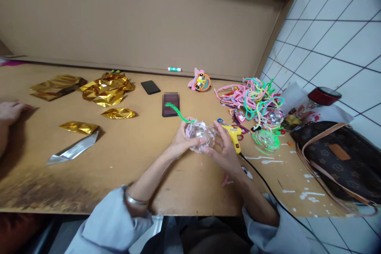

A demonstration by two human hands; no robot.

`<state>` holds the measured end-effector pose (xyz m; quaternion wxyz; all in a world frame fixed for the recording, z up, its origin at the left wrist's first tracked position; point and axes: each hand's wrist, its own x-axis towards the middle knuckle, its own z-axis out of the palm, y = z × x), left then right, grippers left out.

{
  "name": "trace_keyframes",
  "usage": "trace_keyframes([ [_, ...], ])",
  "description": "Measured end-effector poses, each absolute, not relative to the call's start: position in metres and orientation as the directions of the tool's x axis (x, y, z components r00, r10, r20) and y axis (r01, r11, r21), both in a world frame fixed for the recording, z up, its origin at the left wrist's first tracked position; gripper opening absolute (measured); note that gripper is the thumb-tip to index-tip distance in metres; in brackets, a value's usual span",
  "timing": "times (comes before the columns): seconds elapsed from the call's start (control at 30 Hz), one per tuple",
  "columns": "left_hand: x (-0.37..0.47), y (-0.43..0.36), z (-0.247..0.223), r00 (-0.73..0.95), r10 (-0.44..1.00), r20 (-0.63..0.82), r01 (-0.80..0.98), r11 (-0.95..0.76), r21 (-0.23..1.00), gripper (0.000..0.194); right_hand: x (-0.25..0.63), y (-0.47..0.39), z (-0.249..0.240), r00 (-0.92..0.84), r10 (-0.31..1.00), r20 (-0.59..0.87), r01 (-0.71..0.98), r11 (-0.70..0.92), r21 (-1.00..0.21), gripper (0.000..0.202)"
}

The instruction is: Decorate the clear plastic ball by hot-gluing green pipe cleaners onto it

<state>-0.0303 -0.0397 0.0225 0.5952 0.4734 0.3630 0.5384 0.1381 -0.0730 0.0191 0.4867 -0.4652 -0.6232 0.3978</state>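
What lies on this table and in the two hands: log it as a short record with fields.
Left hand: holds clear ball
Right hand: at the ball's right side, fingers spread; grip unclear
Green strip: reaches out from the ball's upper left
Beside right hand: yellow glue gun
Far right: brown bag
Left side: crumpled gold foil
Co-worker's hand: at the left edge

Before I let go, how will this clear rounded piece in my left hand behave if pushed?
The clear piece looks rounded, so it may roll. Being see-through, it's perhaps thin-walled and light. The green strip at its edge curves, so would likely flex.
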Motion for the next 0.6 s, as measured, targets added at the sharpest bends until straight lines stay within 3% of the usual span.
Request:
trace_keyframes([
  [0.27,-0.0291,-0.0427,0.0202,0.22,0.971,0.094,-0.118,-0.069,0.991,0.074,0.1405,-0.0702,0.0186,-0.172,0.938,0.302,0.402,0.347,-0.848,0.085],
  [0.6,-0.0304,-0.0441,0.017,0.253,0.965,0.074,0.017,-0.081,0.997,0.067,0.1451,-0.0664,0.0179,-0.207,0.917,0.342,0.421,0.399,-0.815,0.07],
])
